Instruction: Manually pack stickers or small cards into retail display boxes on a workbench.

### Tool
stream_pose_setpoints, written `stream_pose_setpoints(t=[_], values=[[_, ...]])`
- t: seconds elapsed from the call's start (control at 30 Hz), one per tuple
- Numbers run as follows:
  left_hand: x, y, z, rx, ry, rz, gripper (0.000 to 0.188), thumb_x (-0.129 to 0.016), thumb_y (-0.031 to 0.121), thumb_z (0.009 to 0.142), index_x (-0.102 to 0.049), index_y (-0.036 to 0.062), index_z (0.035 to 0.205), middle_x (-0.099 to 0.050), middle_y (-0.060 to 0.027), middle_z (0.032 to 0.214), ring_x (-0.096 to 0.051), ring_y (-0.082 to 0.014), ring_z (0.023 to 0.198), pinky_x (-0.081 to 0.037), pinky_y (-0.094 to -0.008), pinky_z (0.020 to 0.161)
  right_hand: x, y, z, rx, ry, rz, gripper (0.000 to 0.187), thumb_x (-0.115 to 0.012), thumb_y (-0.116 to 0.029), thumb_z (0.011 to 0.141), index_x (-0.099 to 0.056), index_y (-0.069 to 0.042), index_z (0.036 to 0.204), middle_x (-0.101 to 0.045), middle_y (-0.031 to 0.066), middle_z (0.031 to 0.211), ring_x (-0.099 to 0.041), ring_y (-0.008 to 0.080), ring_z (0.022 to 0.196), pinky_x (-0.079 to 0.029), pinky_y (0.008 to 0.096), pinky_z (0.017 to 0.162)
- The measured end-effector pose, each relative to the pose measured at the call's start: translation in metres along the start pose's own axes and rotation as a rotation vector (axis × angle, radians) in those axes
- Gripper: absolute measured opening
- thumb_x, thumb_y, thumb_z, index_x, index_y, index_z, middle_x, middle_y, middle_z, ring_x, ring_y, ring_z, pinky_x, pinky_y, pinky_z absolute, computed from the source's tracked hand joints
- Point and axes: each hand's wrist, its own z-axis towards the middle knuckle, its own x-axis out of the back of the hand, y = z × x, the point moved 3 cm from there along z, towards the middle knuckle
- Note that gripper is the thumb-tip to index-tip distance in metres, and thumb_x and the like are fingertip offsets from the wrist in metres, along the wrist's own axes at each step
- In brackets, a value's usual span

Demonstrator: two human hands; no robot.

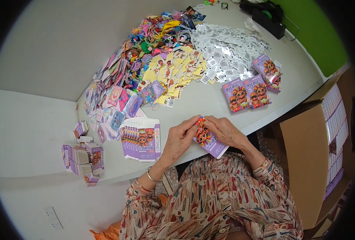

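Between both hands, at the table's front edge, I hold a purple printed carton (pixel 212 146) with colourful cartoon figures on it. My left hand (pixel 180 138) closes on its left upper part, fingers pinching near the top end. My right hand (pixel 226 131) grips the opposite side, thumb close to the left fingers. The carton tilts, and its lower end points toward my lap; the fingers partly hide its top. Left of my left hand lies a fanned stack of flat purple cartons (pixel 140 140). Several made-up purple boxes (pixel 236 95) rest on the table to the right.
Farther back are heaps of yellow picture cards (pixel 175 70), white labelled packets (pixel 229 52) and mixed small trinkets (pixel 145 42). More small boxes (pixel 81 158) pile up at the table's left end. A large brown cardboard box (pixel 305 160) with rows of cartons stands at right. A black tape dispenser (pixel 267 20) sits at the back.
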Motion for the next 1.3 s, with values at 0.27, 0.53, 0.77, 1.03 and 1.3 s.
stream_pose_setpoints(t=[0.27, 0.53, 0.77, 1.03, 1.3], values=[[0.009, 0.002, 0.007, 0.319, 0.04, -0.585, 0.027, -0.06, 0.009, 0.094, -0.064, 0.0026, 0.12, -0.068, -0.0031, 0.104, -0.062, -0.0066, 0.088, -0.05, -0.0202, 0.075, -0.002, 0.0, 0.002, -0.021, 0.023, 0.039, 0.032, -0.046, -0.029, 0.101, -0.055, 0.001, 0.104, -0.058, 0.0269, 0.072, -0.057, 0.0432, 0.066, -0.043, 0.0448, 0.06], [0.008, 0.002, 0.011, 0.105, -0.001, -0.336, 0.024, -0.06, 0.009, 0.094, -0.067, 0.0008, 0.115, -0.068, -0.0007, 0.095, -0.059, -0.0042, 0.085, -0.048, -0.0184, 0.072, -0.003, 0.003, 0.0, -0.006, -0.042, 0.01, 0.031, -0.045, -0.029, 0.101, -0.055, 0.0, 0.104, -0.055, 0.0261, 0.07, -0.054, 0.0433, 0.065, -0.041, 0.0459, 0.06], [-0.002, 0.007, -0.001, -0.021, 0.135, -0.177, 0.024, -0.06, 0.006, 0.094, -0.066, -0.0002, 0.116, -0.068, -0.0016, 0.095, -0.059, -0.0046, 0.085, -0.049, -0.0196, 0.073, -0.002, 0.004, -0.001, 0.025, -0.05, 0.023, 0.03, -0.044, -0.028, 0.101, -0.053, 0.001, 0.105, -0.056, 0.0261, 0.074, -0.053, 0.0447, 0.069, -0.041, 0.0461, 0.062], [0.005, 0.003, 0.004, 0.14, 0.013, -0.375, 0.026, -0.057, 0.005, 0.095, -0.065, 0.0012, 0.119, -0.067, -0.0002, 0.095, -0.057, -0.0037, 0.084, -0.047, -0.0181, 0.075, -0.001, 0.0, -0.001, 0.006, -0.085, 0.02, 0.032, -0.045, -0.028, 0.101, -0.053, 0.002, 0.11, -0.058, 0.0276, 0.078, -0.054, 0.046, 0.072, -0.042, 0.046, 0.064], [-0.003, 0.005, -0.008, -0.076, 0.021, -0.111, 0.035, -0.051, 0.002, 0.096, -0.055, 0.0016, 0.132, -0.064, -0.0029, 0.108, -0.053, -0.0034, 0.092, -0.043, -0.0177, 0.08, -0.001, -0.001, -0.003, -0.013, -0.061, 0.05, 0.036, -0.045, -0.028, 0.101, -0.055, 0.004, 0.115, -0.059, 0.0286, 0.083, -0.054, 0.0461, 0.076, -0.044, 0.0435, 0.068]])
